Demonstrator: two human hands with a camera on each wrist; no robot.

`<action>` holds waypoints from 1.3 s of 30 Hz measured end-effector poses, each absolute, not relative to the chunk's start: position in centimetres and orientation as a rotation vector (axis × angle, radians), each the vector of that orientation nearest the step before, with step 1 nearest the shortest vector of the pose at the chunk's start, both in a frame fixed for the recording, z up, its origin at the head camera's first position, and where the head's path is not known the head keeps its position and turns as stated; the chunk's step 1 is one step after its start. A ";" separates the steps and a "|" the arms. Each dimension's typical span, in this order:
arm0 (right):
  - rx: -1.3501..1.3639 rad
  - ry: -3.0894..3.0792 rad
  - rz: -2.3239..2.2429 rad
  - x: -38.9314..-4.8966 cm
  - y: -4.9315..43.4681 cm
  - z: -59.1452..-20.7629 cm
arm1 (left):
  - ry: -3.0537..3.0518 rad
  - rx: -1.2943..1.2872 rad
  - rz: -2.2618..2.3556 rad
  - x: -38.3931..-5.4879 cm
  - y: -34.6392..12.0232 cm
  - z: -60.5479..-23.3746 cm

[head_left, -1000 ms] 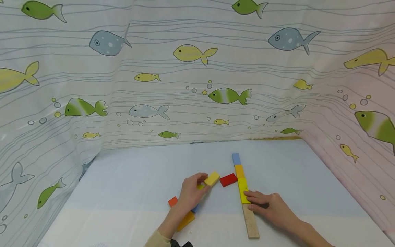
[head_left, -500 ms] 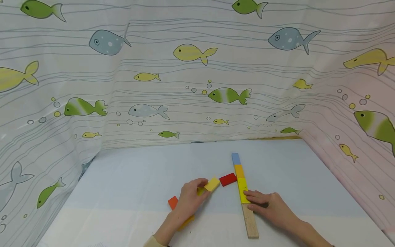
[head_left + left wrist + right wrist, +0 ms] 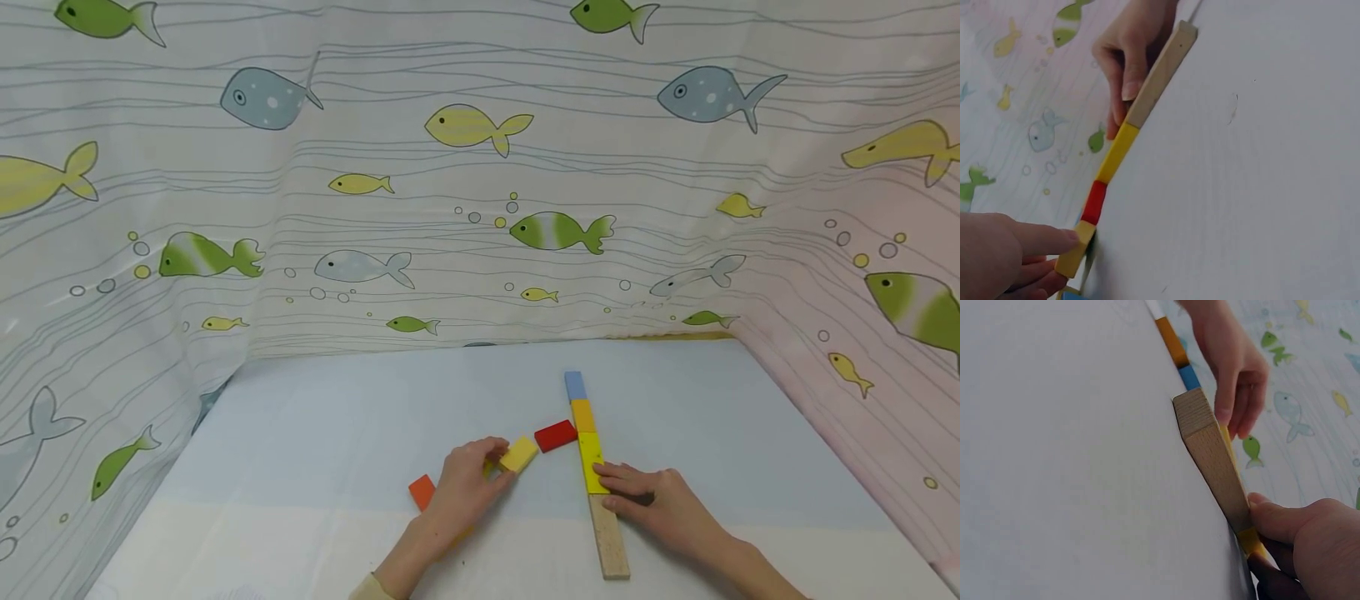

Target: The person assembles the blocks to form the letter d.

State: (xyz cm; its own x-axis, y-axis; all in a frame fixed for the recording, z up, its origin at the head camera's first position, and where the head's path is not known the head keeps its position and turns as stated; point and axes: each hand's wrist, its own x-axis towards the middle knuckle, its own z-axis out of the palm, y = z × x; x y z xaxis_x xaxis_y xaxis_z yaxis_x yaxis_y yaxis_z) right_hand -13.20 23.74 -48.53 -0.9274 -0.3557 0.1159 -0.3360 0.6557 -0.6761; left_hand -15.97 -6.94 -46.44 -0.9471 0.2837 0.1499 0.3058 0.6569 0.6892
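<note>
Since 1 s ago: pale-yellow rect. block, prob. painted wood (image 3: 520, 455), is shifting slightly twd. the person, w/ L hand (image 3: 465, 483) moving along; red rect. block, prob. painted wood (image 3: 556, 436), is staying put. Judged meaning: pale-yellow block's position is prob. being adjusted, not settling yet.

L to R:
- Orange-red block (image 3: 422, 492): lying L of L hand, partly hidden.
- Amber block (image 3: 461, 537): mostly hiding behind L forearm (image 3: 414, 547); shape unclear.
- L hand: thumb & fingers pinching pale-yellow block at its L end.
- Pale-yellow block: extending R from L fingertips, pointing twd. red block; contact, can't tell.
- Red block: lying aslant, R corner meeting row or nearly.
- Row, far to near, end to end: blue block (image 3: 575, 385), orange block (image 3: 582, 416), long bright-yellow block (image 3: 590, 458), long bare-wood block (image 3: 610, 537).
- R hand (image 3: 660, 504): fingers extending, gripping nothing, resting on bright-yellow block's R side; thumb touching near bare-wood join.
</note>
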 end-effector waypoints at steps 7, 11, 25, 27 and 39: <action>-0.574 2.826 -1.164 -13.2 23.7 -48.6 | -2.887 -0.511 -1.109 -15.8 -7.0 -46.4; -0.566 2.816 -1.172 -13.2 23.7 -48.6 | -2.882 -0.533 -1.084 -15.9 -7.0 -46.6; -0.573 2.808 -1.170 -13.3 23.7 -48.6 | -2.816 -0.546 -1.083 -16.3 -7.1 -47.1; -0.576 2.812 -1.164 -13.3 23.7 -48.5 | -2.812 -0.543 -1.084 -16.3 -7.1 -47.0; -0.605 2.848 -1.143 -13.3 23.7 -48.6 | -2.819 -0.526 -1.095 -16.3 -7.0 -47.0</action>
